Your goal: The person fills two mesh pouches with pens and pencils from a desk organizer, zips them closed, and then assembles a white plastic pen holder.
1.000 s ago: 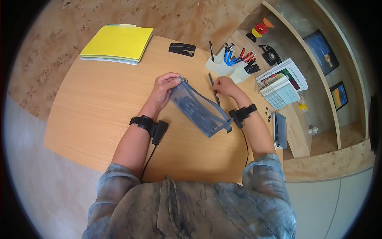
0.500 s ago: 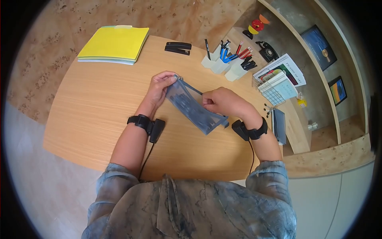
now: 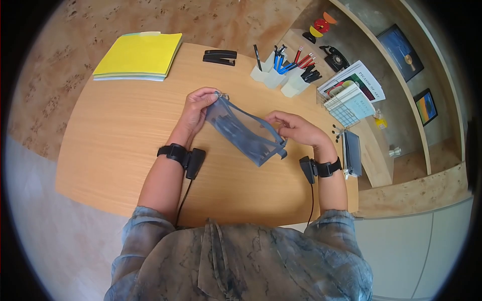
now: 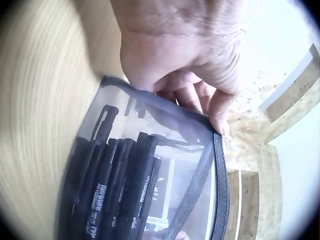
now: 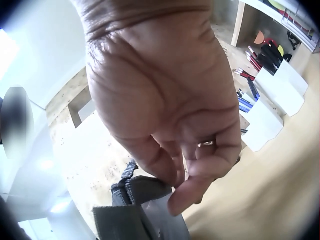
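A grey mesh zip pouch (image 3: 240, 134) hangs slantwise over the desk between the two hands. The left hand (image 3: 195, 110) pinches its far left corner, by the zipper end. Through the mesh, in the left wrist view, several black pens (image 4: 112, 185) lie side by side. At the pouch's right end is the right hand (image 3: 301, 131), thumb and fingers at the zipper edge. In the right wrist view its thumb and a fingertip straddle that edge, and no pen shows in this hand. A fabric tab (image 5: 120, 222) sticks out beside the fingers.
White hexagonal cups (image 3: 273, 79) with blue, red and black pens stand at the back right. A black stapler (image 3: 220, 57) and yellow folders (image 3: 138, 55) lie at the back. On the right are a wire rack (image 3: 342, 111) with books and another pouch (image 3: 352, 153).
The right hand held a black pen beside the pouch, moved it to the pouch's mouth, and now has no pen. It has shifted right along the zipper edge. The left hand keeps its pinch.
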`<state>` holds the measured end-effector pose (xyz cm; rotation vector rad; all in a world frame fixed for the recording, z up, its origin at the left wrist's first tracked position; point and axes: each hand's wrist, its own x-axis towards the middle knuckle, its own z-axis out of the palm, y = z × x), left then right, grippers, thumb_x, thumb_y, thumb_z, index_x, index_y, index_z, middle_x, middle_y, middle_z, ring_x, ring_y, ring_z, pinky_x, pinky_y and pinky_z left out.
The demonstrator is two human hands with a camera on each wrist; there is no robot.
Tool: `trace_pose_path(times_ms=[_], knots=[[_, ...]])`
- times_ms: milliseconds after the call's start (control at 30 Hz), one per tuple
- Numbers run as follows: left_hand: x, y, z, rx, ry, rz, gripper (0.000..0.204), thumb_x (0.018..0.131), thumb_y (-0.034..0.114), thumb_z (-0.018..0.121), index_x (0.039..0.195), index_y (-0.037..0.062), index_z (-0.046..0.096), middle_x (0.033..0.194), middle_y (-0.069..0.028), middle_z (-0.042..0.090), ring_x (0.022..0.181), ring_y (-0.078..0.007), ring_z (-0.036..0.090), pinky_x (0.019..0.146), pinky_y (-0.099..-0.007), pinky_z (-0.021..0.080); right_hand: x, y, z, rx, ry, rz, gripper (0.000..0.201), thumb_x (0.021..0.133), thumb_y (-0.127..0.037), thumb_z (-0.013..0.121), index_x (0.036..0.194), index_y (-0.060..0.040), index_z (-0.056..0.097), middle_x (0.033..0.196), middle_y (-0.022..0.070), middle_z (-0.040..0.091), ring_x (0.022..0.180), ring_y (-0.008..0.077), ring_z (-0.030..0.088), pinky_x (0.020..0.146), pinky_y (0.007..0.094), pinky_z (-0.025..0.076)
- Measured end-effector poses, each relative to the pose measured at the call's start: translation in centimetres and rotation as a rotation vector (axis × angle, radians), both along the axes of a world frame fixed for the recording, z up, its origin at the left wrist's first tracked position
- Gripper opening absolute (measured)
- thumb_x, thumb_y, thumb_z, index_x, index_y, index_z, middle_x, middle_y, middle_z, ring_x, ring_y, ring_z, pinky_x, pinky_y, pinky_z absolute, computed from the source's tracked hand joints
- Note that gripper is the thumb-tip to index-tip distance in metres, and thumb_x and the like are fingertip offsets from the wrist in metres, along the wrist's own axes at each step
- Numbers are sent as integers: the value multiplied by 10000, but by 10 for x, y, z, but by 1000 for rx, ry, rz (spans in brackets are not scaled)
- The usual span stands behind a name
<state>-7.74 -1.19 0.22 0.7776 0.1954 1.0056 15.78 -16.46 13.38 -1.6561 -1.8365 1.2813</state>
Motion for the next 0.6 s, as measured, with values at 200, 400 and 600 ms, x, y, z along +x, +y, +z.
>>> trace_pose_path(times_ms=[200,400,600], knots=[[1,0,0,46,18,-4,174,830,69,643,987,-5,625,925,-114,671,837,-166,641,783,-280,519,-39,38,12,238,-118,39,470,819,15,524,1275,-80,463,1231,31,547,713,77,476,664,235,425],[0,-2,3,37,-1,14,169,832,84,648,976,-1,631,921,-106,670,841,-162,634,797,-289,513,-74,91,-8,453,-194,219,416,826,-41,567,1233,-90,493,1047,77,626,712,145,549,656,268,442],[0,-1,1,18,22,-4,162,834,48,645,987,-5,635,901,-85,672,807,-136,629,765,-261,507,-75,85,4,522,-351,193,127,824,-83,555,930,-30,597,851,146,621,806,335,600,703,378,479]])
